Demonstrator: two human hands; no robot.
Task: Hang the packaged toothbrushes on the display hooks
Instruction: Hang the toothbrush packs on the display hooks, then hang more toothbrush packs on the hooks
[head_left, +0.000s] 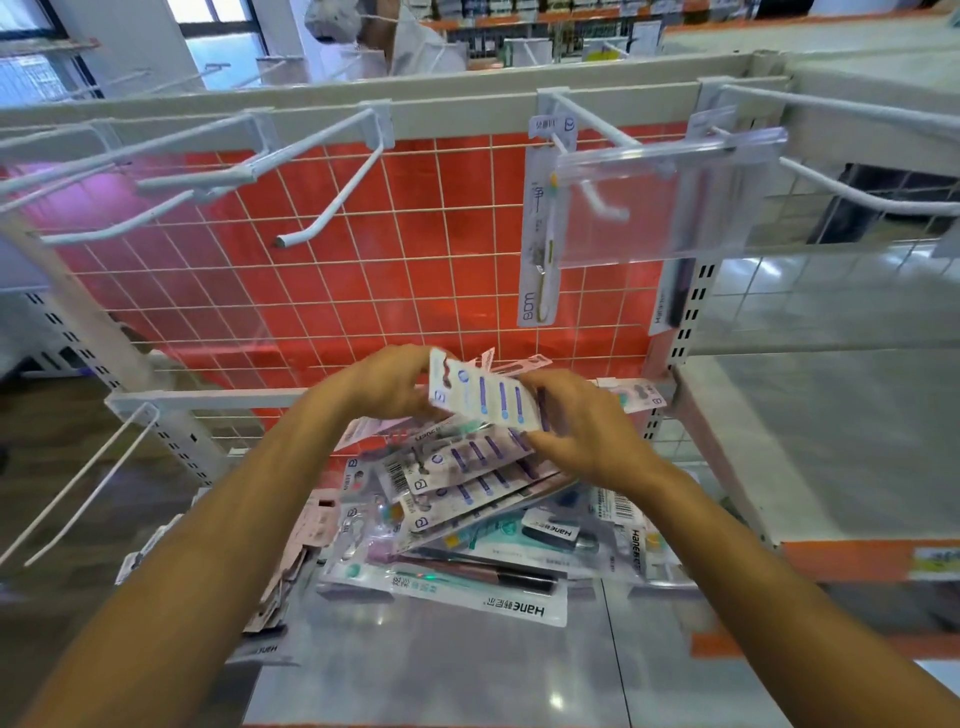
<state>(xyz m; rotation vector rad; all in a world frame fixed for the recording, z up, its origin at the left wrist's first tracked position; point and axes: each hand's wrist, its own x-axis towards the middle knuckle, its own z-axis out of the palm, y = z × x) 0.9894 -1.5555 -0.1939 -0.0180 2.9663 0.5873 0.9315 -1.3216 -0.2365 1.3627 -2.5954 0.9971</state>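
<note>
Toothbrush pack (480, 397) pinched in fingers of left hand (387, 387) and right hand (587, 431), over shelf (441, 665) heaped with seemingly mixed packs (467, 519).

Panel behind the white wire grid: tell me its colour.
The panel is orange-red, seen best in the head view.

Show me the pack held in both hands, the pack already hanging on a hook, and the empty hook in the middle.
held pack (480, 397): head view, middle of its white card.
hanging pack (536, 218): head view, middle of its card.
empty hook (345, 192): head view, middle of its rod.
</note>
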